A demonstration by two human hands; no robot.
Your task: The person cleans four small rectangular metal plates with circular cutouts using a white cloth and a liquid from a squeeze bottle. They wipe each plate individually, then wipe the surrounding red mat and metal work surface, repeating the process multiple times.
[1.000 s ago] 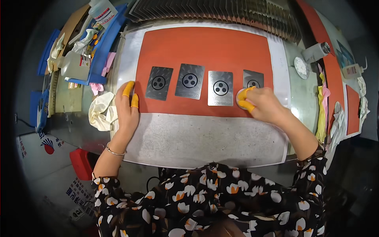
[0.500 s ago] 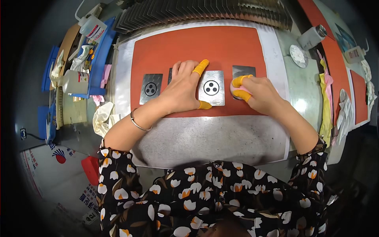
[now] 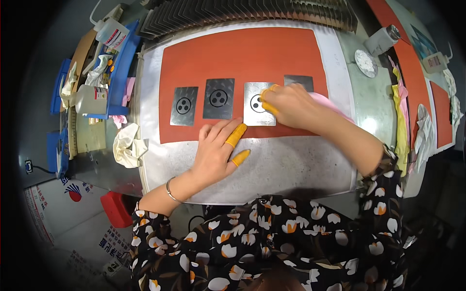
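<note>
Several small metal plates lie in a row, each bearing a black ring with three dots where its face shows. A dark plate (image 3: 183, 116) is leftmost, with another dark plate (image 3: 219, 87) beside it. My right hand (image 3: 293, 109), with yellow finger cots, is closed over the right part of a bright silver plate (image 3: 252, 116). A pink cloth (image 3: 325, 101) trails from behind that hand. Partly hidden behind the hand is a rightmost plate (image 3: 301, 81). My left hand (image 3: 216, 150), fingers apart, has its fingertips at the silver plate's lower left corner.
The plates lie on an orange mat (image 3: 238, 53) over a white sheet (image 3: 315, 167). A rack of upright dark plates (image 3: 252, 17) runs along the back. To the left stand a blue tray (image 3: 119, 89), bottles and a crumpled white cloth (image 3: 127, 145). A small white dish (image 3: 365, 63) is at right.
My right hand has moved left from the rightmost plate onto the silver one. My left hand has drawn back toward me from around the silver plate, uncovering the second dark plate.
</note>
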